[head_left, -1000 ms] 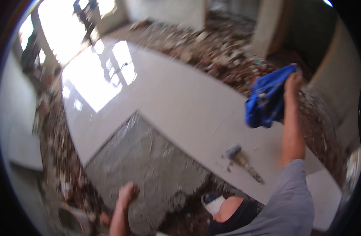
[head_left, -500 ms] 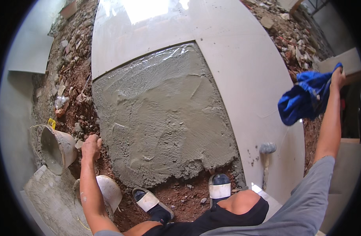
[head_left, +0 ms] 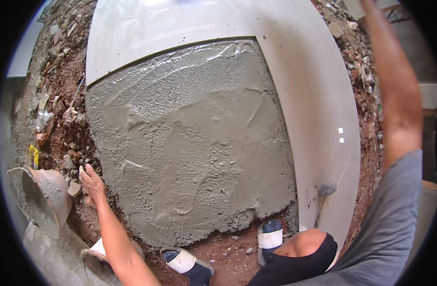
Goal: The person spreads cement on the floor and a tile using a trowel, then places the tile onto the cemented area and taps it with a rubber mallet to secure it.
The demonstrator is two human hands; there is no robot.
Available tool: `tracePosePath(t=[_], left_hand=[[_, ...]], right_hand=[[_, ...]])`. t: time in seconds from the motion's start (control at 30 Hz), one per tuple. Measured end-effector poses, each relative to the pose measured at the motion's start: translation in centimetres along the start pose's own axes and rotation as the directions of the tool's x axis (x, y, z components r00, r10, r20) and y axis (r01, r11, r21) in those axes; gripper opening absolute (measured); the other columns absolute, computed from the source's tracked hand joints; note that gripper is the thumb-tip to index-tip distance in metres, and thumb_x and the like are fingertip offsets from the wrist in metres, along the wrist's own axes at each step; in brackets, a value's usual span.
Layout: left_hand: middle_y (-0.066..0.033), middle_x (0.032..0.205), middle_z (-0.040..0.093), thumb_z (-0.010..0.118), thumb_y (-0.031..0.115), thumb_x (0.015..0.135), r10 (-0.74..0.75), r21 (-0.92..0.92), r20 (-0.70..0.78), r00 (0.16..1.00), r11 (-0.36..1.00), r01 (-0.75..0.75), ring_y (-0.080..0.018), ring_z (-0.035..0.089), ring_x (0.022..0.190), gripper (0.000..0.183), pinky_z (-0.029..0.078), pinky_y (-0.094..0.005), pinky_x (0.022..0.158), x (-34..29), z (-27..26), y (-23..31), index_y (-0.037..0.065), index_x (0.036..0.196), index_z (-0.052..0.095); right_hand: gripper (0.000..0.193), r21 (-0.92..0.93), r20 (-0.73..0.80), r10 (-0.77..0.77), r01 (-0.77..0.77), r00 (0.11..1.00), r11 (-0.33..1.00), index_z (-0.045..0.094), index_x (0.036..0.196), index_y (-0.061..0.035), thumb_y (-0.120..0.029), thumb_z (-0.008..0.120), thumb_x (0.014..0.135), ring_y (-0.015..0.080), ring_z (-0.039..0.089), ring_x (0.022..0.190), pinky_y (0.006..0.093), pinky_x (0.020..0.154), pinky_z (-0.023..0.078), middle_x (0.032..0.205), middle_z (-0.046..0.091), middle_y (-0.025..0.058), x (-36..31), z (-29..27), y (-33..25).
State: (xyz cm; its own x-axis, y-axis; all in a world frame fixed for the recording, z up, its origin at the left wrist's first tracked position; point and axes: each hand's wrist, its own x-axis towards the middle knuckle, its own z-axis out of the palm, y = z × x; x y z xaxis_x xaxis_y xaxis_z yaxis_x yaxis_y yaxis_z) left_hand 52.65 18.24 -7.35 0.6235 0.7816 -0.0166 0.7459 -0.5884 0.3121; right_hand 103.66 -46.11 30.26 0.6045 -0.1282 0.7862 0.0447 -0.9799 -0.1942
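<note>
My left hand (head_left: 92, 185) hangs over the rubble strip at the left edge of the wet mortar bed (head_left: 190, 138). Its fingers are stretched out and hold nothing. Beside it, to the left, a mortar-smeared bucket (head_left: 55, 193) lies tipped, with grey slurry inside. My right arm (head_left: 395, 90) reaches up along the right side, and its hand is beyond the upper edge of the picture. The blue cloth seen earlier is out of sight. Grey and partly ridged, the mortar has a ragged near edge.
Large pale tiles (head_left: 314, 114) border the mortar at the back and right. A rubber mallet (head_left: 327, 188) lies on the right tile. A second bucket (head_left: 98, 250) is partly behind my left forearm. Broken stones (head_left: 56, 71) and red soil line both sides. My sandalled feet (head_left: 182, 261) stand at the near edge.
My right arm has swung upward, taking its hand and the blue cloth out of view. My left hand has opened from a closed posture. The view has shifted slightly.
</note>
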Motion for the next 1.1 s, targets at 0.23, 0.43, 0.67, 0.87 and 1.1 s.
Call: tracePosePath(t=[0.23,0.43,0.67,0.87,1.1], left_hand=[[-0.0010,0.162,0.003,0.014,0.072,0.092,-0.114,-0.028,0.065,0.991,0.993,0.116,-0.0237,-0.001,0.149,0.076,-0.006,-0.0564,0.113,-0.3,5.6,-4.1,0.027,0.153,0.021],[-0.0020,0.162,0.002,0.012,0.076,0.089,-0.044,-0.017,0.034,0.998,0.999,0.044,-0.0250,-0.003,0.149,0.080,-0.010,-0.0570,0.112,-0.3,5.7,-4.4,0.029,0.153,0.019],[-0.0014,0.162,0.000,0.012,0.075,0.090,-0.020,-0.070,0.028,0.999,0.997,0.022,-0.0258,-0.005,0.149,0.077,-0.011,-0.0589,0.110,-0.4,5.3,-4.3,0.032,0.153,0.018],[-0.0015,0.162,0.001,0.014,0.074,0.091,0.009,-0.066,0.005,1.000,0.998,-0.008,-0.0253,-0.006,0.148,0.076,-0.011,-0.0589,0.109,-0.3,5.3,-4.7,0.031,0.153,0.019],[-0.0014,0.162,0.002,0.014,0.074,0.091,0.027,-0.054,0.005,1.000,0.998,-0.027,-0.0258,-0.005,0.148,0.076,-0.012,-0.0596,0.109,0.0,5.4,-5.2,0.030,0.153,0.021]], right_hand=[[0.032,-0.041,0.687,-0.071,0.136,0.723,0.990,0.067,0.114,-0.0108,-0.029,0.058,0.089,0.0285,0.067,0.099,0.0383,0.092,0.050,0.109,0.069,0.0133,-23.1,13.5,-3.5],[0.030,-0.012,0.870,-0.141,0.305,0.473,0.952,0.068,0.116,-0.0140,-0.023,0.055,0.089,0.0276,0.062,0.111,0.0407,0.099,0.046,0.117,0.066,0.0118,-26.8,15.0,-2.5],[0.030,-0.081,0.896,-0.097,0.373,0.434,0.924,0.069,0.113,-0.0123,-0.023,0.055,0.088,0.0296,0.063,0.108,0.0402,0.097,0.047,0.114,0.067,0.0119,-27.1,15.1,-0.8],[0.034,0.085,0.783,-0.223,0.255,0.580,0.963,0.066,0.116,-0.0123,-0.022,0.059,0.084,0.0271,0.066,0.102,0.0377,0.092,0.049,0.110,0.068,0.0170,-26.5,14.7,-1.1],[0.025,0.031,0.871,-0.237,0.434,0.430,0.900,0.069,0.107,-0.0105,-0.019,0.062,0.085,0.0266,0.065,0.103,0.0388,0.091,0.049,0.107,0.069,0.0111,-26.5,16.5,-0.4]])
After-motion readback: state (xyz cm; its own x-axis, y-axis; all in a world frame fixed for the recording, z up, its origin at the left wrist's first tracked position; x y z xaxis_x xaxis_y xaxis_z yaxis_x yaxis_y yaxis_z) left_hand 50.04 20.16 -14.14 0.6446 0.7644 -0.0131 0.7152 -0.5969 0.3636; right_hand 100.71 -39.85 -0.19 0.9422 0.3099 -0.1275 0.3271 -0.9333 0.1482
